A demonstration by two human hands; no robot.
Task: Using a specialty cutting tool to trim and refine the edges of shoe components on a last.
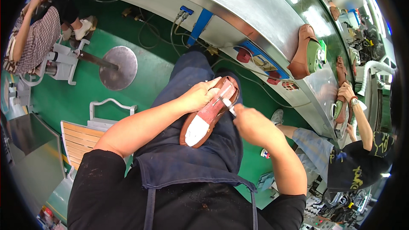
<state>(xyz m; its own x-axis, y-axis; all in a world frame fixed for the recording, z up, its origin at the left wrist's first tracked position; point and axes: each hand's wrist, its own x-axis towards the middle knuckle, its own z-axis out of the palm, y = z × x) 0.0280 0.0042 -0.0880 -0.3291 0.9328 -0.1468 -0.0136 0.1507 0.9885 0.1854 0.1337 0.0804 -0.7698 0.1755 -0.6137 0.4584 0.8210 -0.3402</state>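
A brown shoe (206,114) lies bottom side up across my lap, its white-patched end toward me and its reddish part farther off. My left hand (199,96) is closed on the shoe's left edge, thumb and fingers gripping near the far half. In my right hand (254,124) is a small tool with a pale shaft (229,105), its end close over the reddish sole. My fingers wrap around the tool's lower part and hide it, so its exact kind is unclear.
Ahead runs a metal bench (238,21), with a brown shoe on a green last (305,53) at its right. Sockets (260,61) and cables hang below. At left stand a slatted chair (81,140) and a round metal plate (118,68). Co-workers sit at far left (38,34) and right (358,157).
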